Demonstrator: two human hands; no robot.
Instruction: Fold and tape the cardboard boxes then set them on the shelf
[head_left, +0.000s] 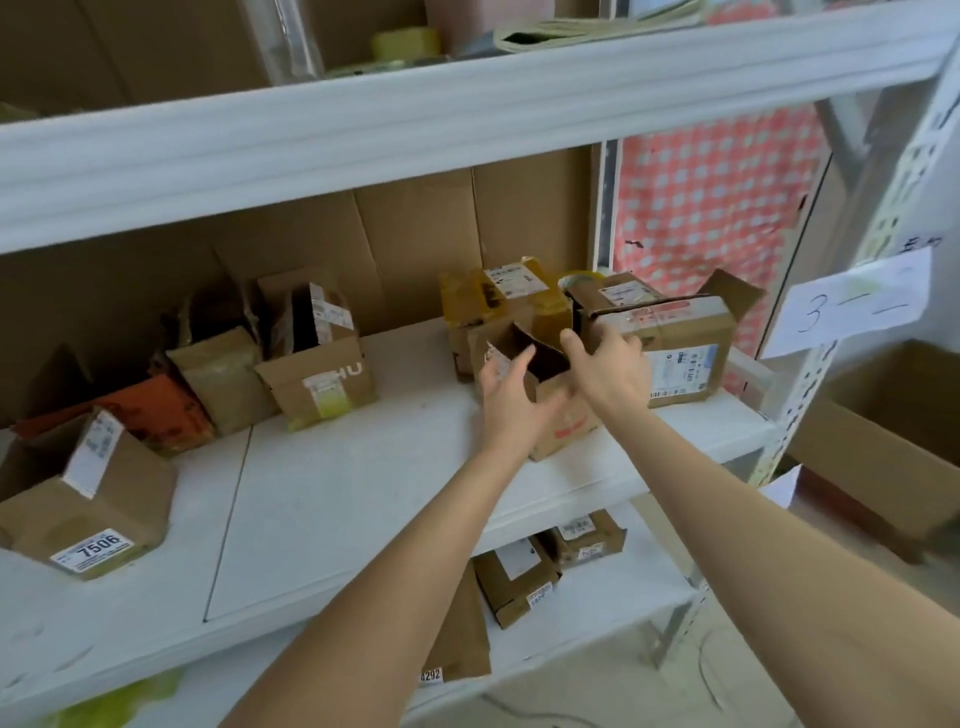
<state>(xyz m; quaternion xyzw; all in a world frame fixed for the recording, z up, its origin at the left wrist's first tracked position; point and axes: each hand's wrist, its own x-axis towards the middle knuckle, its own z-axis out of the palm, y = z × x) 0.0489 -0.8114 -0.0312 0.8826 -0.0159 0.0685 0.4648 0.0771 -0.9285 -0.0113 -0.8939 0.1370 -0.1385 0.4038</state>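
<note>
White shelf (363, 467) | open box (566, 421) between grips | left grip (511, 400), right grip (610, 374) holding it

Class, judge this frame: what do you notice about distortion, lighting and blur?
Head view: wide lens bows the upper shelf edge; light is soft, shadows faint; the left hand and right hand on the open box look slightly blurred; the 7506 label is readable.

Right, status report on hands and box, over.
Left hand and right hand both grip small open brown cardboard box. Box sits on white shelf, top open. Yellow-taped cardboard box behind, labelled cardboard box right, both close.
</note>
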